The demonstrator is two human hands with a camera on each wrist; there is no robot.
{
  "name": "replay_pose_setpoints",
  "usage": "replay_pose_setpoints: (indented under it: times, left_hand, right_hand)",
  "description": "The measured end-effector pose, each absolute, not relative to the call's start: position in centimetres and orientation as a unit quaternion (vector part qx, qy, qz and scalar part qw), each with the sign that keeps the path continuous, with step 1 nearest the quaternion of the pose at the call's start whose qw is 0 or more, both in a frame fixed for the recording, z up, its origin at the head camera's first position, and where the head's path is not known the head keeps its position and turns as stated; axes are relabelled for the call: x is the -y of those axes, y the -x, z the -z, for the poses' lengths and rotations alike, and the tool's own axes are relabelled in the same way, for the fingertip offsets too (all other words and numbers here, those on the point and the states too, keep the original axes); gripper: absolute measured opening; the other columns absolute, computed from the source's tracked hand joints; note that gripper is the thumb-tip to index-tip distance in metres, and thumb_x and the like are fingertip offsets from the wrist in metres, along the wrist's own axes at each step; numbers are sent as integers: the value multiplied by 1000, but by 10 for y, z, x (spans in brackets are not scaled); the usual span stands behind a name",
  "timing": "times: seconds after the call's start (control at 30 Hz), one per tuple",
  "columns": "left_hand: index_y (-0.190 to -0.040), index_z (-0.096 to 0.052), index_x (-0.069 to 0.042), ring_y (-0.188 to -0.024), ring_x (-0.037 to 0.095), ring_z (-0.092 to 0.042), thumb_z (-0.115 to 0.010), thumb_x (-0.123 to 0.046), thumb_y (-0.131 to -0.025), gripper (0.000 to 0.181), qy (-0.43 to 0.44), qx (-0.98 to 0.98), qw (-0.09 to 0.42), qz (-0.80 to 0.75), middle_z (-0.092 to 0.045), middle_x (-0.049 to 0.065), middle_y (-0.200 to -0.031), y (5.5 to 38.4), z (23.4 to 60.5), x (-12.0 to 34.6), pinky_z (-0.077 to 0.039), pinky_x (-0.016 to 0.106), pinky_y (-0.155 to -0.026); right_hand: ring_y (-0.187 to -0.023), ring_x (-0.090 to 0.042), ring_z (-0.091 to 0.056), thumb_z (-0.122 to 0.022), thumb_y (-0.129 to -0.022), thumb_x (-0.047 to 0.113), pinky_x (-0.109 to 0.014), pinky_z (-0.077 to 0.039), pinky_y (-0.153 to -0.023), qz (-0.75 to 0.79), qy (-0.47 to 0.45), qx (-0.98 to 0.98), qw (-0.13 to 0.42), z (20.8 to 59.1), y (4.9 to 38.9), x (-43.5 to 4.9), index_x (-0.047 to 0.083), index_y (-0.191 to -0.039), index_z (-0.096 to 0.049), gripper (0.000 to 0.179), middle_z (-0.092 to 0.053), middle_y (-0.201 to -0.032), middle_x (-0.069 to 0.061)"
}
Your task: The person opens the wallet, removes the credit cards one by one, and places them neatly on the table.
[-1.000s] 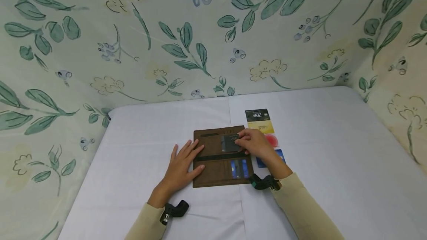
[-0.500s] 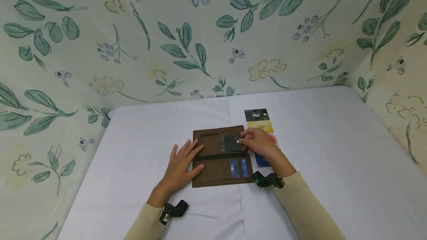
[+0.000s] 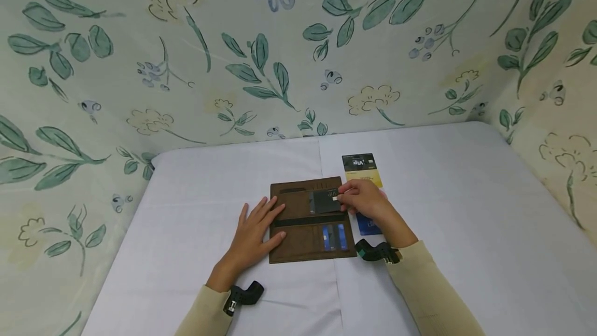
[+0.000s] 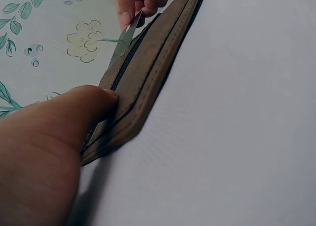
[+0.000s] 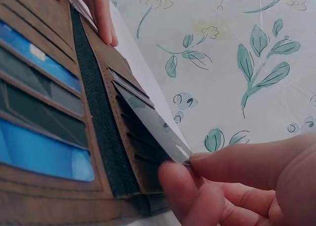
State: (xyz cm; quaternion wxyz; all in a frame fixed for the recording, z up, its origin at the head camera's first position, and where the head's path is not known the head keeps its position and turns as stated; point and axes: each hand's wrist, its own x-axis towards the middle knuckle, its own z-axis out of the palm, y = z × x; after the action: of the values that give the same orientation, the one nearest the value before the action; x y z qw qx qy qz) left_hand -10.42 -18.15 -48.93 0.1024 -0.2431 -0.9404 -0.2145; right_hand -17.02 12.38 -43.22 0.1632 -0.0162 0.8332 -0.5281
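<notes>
A brown wallet (image 3: 298,245) lies unfolded on the white table. My left hand (image 3: 254,231) rests on its left edge with fingers spread, the thumb (image 4: 98,98) on the leather in the left wrist view. With thumb and fingertips, my right hand (image 3: 366,201) pinches the right end of a dark VIP card (image 3: 326,201) over the wallet's upper half. In the right wrist view this card (image 5: 158,124) stands tilted up, its far end at a slot of the wallet. Several blue and dark cards (image 5: 39,132) sit in slots of the other half.
Right of the wallet lie a black and yellow VIP card (image 3: 362,170) and a blue card (image 3: 368,225), partly covered by my right hand. A flower-patterned cloth (image 3: 280,66) hangs behind the table (image 3: 210,170).
My right hand has shifted slightly to the right, and the dark VIP card has slid a little right with it. The left hand stays in place on the wallet.
</notes>
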Motion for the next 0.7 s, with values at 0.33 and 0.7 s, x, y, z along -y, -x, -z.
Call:
replay_pose_setpoints:
  times: [0.33, 0.7]
  left_hand:
    - [-146, -45, -19, -142, 32, -28, -61, -44, -92, 62, 239, 940, 100, 219, -35, 6, -154, 103, 488, 180, -8, 65, -110]
    - [-146, -45, -20, -143, 31, -27, -61, -44, -92, 62, 237, 942, 99, 214, -34, 5, -154, 103, 487, 180, -8, 65, -111]
  right_hand:
    - [-67, -17, -66, -65, -91, 12, -27, -53, -58, 531, 7, -831, 169, 433, 172, -129, -3, -111, -62, 26, -72, -84, -10]
    - [-63, -16, -65, -68, -89, 15, -26, -51, -55, 509, 9, -845, 166, 439, 173, -128, -1, -105, -63, 23, -72, -80, -9]
